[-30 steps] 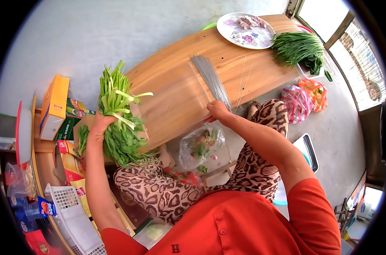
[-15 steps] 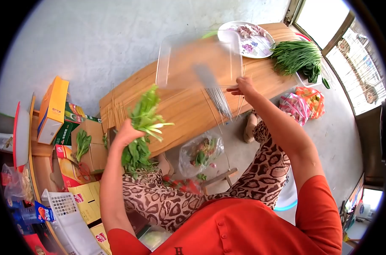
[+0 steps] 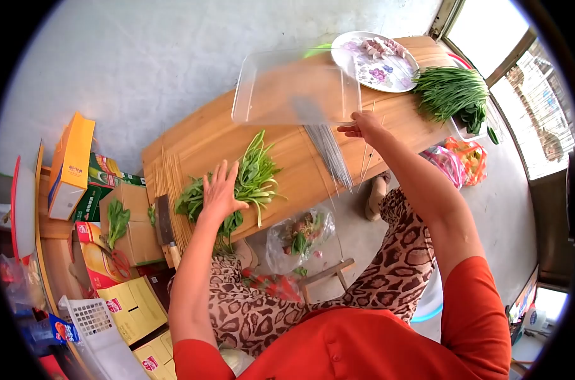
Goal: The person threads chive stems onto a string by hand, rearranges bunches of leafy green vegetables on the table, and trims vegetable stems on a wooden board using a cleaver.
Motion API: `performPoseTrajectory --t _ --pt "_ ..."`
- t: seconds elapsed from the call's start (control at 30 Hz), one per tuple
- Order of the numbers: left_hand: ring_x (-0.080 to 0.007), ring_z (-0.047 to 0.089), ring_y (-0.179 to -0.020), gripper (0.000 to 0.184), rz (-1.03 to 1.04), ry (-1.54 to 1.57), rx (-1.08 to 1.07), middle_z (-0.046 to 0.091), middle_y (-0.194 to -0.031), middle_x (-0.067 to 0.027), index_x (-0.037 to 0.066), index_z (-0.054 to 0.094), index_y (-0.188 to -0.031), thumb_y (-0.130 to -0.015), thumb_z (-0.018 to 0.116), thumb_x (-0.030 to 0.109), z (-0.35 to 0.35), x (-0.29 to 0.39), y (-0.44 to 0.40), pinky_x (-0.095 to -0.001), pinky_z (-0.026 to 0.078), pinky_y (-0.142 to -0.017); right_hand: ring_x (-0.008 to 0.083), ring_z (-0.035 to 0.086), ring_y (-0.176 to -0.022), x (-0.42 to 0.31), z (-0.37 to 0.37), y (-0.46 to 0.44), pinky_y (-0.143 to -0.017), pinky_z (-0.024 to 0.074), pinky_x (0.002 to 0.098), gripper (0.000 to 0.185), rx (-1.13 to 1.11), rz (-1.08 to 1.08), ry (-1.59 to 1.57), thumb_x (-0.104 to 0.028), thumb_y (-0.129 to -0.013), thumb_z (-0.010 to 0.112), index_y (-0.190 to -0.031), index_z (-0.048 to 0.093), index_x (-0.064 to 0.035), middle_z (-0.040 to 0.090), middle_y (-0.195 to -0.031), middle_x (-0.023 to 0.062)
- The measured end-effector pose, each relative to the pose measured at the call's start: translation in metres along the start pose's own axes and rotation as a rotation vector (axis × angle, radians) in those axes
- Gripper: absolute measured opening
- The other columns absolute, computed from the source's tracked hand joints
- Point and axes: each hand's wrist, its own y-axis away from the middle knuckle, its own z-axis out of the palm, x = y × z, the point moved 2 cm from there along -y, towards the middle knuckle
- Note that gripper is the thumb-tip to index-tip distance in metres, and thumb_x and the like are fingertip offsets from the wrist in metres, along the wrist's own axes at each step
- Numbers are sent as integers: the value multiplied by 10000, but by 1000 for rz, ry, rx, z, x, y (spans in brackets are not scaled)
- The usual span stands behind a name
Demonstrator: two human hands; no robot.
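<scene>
My left hand (image 3: 221,193) is open with fingers spread, over a bunch of leafy greens (image 3: 256,171) lying on the wooden table (image 3: 218,136). My right hand (image 3: 362,125) pinches the near right corner of a clear plastic tray (image 3: 262,88), which is raised above the table. Through the tray, part of a bundle of metal skewers (image 3: 328,152) shows blurred; its near end lies in plain view. Wooden sticks (image 3: 168,183) lie at the table's left end, beside a cleaver (image 3: 164,221).
A floral plate (image 3: 369,66) with skewered meat and a pile of long green stalks (image 3: 449,92) are at the far right. Plastic bags (image 3: 468,158) sit on the floor there. Boxes (image 3: 72,164) and a white basket (image 3: 100,329) stand left.
The greens have gone from my left hand onto the table, and its fingers have spread. The tray has been lifted off the table and away from me by my right hand, uncovering sticks and cleaver.
</scene>
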Motion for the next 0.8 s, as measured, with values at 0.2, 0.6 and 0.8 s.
performPoseTrajectory --t 0.2,0.6,0.8 --pt "-333 409 -1278 622 -76 260 164 428 -1414 -131 108 520 -1313 -744 763 181 -26 -19 59 -445 353 -1053 321 700 -814 6 -2 -18 -620 589 355 306 6 36 56 -118 -928 464 -1169 398 58 608 -1017 233" --pt "-364 630 -809 225 -773 314 235 659 -809 -165 54 665 -778 -764 705 275 53 -182 166 -455 484 -675 266 692 -825 14 -39 -10 -538 507 304 489 45 -40 367 -351 -954 485 -1288 410 -1 622 -1104 203" --pt "-350 617 -1029 336 -1032 212 117 656 -1018 -208 4 616 -883 -765 706 306 80 -175 181 -468 499 -849 205 676 -726 4 -21 48 -539 483 248 393 -10 -188 384 -271 -949 485 -1242 487 -9 640 -1020 140"
